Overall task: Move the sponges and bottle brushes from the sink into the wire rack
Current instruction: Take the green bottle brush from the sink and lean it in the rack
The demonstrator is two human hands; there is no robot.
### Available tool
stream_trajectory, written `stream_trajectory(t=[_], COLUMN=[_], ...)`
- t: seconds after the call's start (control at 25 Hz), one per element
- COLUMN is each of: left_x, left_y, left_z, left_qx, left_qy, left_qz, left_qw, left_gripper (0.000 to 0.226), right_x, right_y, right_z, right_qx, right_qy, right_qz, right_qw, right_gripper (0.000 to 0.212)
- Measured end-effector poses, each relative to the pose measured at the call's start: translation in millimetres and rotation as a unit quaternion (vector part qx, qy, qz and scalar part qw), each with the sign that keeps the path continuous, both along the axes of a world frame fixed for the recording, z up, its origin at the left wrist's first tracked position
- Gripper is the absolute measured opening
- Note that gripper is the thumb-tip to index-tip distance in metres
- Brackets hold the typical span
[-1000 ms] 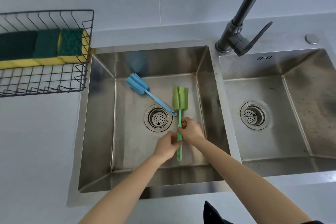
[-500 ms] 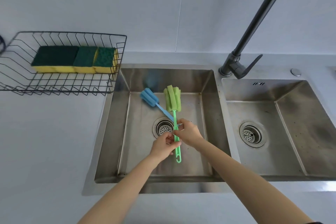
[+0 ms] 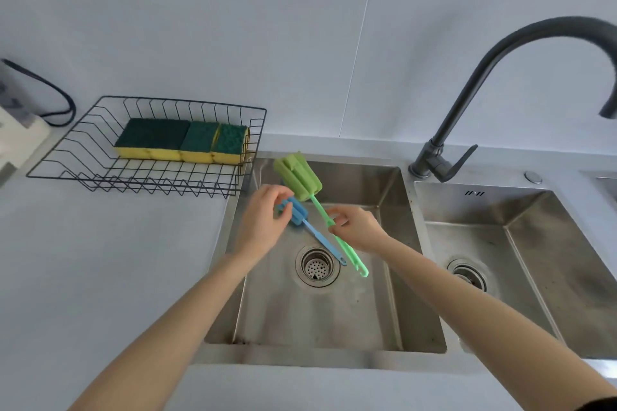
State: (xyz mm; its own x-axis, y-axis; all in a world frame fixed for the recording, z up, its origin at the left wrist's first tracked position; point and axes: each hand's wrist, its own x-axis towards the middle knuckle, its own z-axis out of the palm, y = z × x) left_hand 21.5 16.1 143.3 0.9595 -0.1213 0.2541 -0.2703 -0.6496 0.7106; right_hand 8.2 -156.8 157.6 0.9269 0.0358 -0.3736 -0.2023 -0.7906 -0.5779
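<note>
My right hand (image 3: 359,227) pinches the handle of the green bottle brush (image 3: 298,175) and holds it up above the left sink basin (image 3: 367,182). Its foam head is tilted toward the near right corner of the black wire rack (image 3: 187,103). In front of the blue bottle brush's foam head hovers my left hand (image 3: 262,222), fingers spread and holding nothing. The blue bottle brush (image 3: 319,238) lies on the basin floor, its handle ending by the drain (image 3: 317,265). Three green-and-yellow sponges (image 3: 197,142) sit in a row at the back of the rack.
A dark faucet (image 3: 467,100) arches over the divider between the basins, and the right basin (image 3: 534,243) holds only its drain. A white box with a black cable (image 3: 43,90) stands left of the rack on the grey counter (image 3: 100,260).
The green brush has risen out of the basin and swung left toward the rack in my right hand. My left hand let go of its handle and moved left over the blue brush.
</note>
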Motion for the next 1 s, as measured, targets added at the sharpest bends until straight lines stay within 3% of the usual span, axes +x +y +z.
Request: stream_trajectory(t=[0.16, 0.32, 0.44, 0.64, 0.88, 1.0], left_x=[19, 35, 46, 57, 80, 95], left_y=[24, 47, 63, 89, 121, 133], left_z=[20, 35, 39, 48, 54, 52], left_qx=[0.144, 0.25, 0.304, 0.304, 0.251, 0.252], left_qy=[-0.13, -0.138, -0.13, -0.125, -0.05, 0.012], left_qz=[-0.04, -0.091, -0.096, -0.076, -0.001, 0.016], left_qw=[0.98, 0.954, 0.939, 0.941, 0.967, 0.968], left_gripper=[0.044, 0.07, 0.069, 0.052, 0.052, 0.053], right_x=[7, 14, 21, 43, 78, 97], right_y=[17, 36, 45, 52, 54, 51], right_z=[23, 38, 49, 68, 79, 79], right_qx=[-0.013, -0.017, -0.017, 0.025, 0.027, 0.077], right_qy=[-0.028, -0.055, -0.066, -0.077, -0.103, -0.089], right_qz=[0.05, 0.09, 0.111, 0.121, 0.065, 0.008], right_qw=[0.998, 0.994, 0.991, 0.989, 0.992, 0.993], right_gripper=[0.043, 0.039, 0.038, 0.032, 0.023, 0.022])
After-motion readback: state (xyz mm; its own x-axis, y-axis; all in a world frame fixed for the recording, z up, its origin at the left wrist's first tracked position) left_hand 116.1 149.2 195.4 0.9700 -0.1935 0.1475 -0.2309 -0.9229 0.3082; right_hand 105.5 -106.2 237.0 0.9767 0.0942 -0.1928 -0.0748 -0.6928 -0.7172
